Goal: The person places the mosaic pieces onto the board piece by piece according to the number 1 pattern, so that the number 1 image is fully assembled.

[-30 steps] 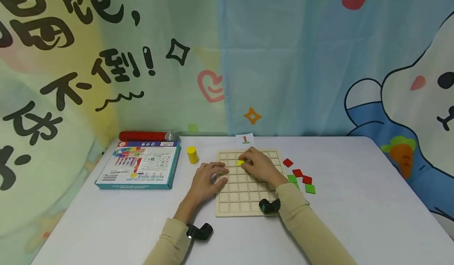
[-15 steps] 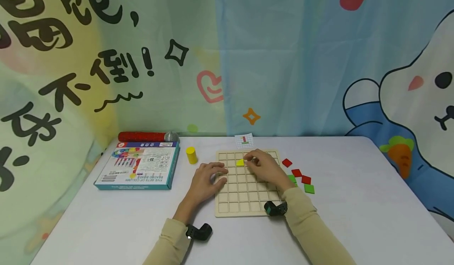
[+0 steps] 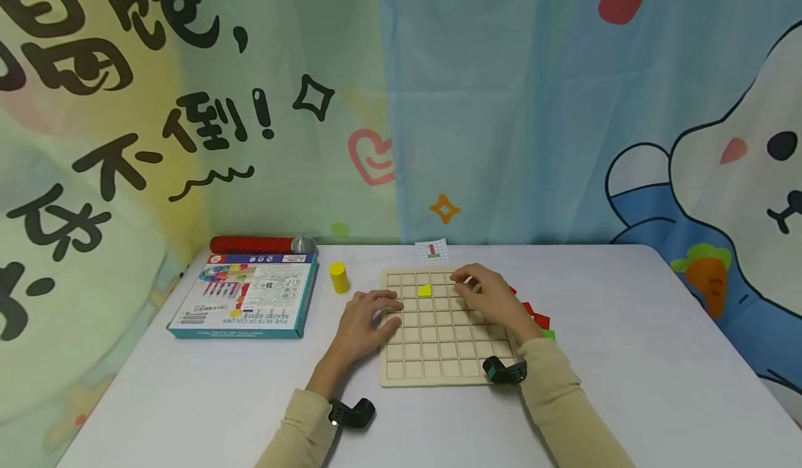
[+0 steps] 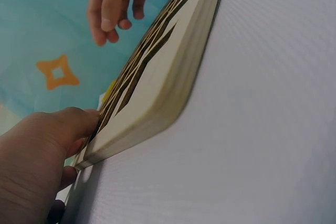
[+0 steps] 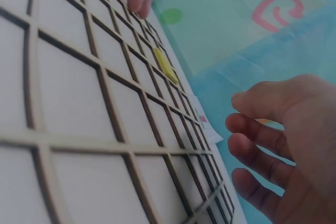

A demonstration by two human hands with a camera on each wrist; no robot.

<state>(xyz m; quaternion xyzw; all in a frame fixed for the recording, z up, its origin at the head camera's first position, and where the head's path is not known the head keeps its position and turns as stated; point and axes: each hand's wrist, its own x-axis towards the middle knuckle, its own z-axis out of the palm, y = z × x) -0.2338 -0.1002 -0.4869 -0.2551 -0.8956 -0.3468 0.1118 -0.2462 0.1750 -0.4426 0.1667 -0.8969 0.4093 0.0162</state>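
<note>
Head view: we are seeing 1 yellow tile (image 3: 425, 291) lying in a cell of the gridded board (image 3: 447, 352), in row 2 from the far edge and column 3 from the left, toward 11 o'clock from the board's middle. Neither this view nor the right wrist's is letting us tell whether it is sitting fully flush, so we are judging that a light, level press and a glance for a corner riding on a ridge would be serving it well.

Taking the clock from the tile, at 3 o'clock our right hand (image 3: 491, 301) is hovering above the board, its fingers loosely bent and parted, holding nothing. We are reckoning that ample height there is sparing the tile a sideways nudge. At 8 o'clock our left hand (image 3: 366, 322) is resting relaxed, its thumb and fingers spread along the board's edge; light, even contact should be steadying the board without shoving it.

At 12 o'clock a printed card (image 3: 432, 252) is lying just beyond the board. Between 3 and 4 o'clock, red tiles (image 3: 541, 322) and a green tile (image 3: 548, 333) are showing, partly hidden. At 9 o'clock a yellow cylinder (image 3: 340, 277) is standing, with a flat box (image 3: 250, 301) lying farther out.
</note>
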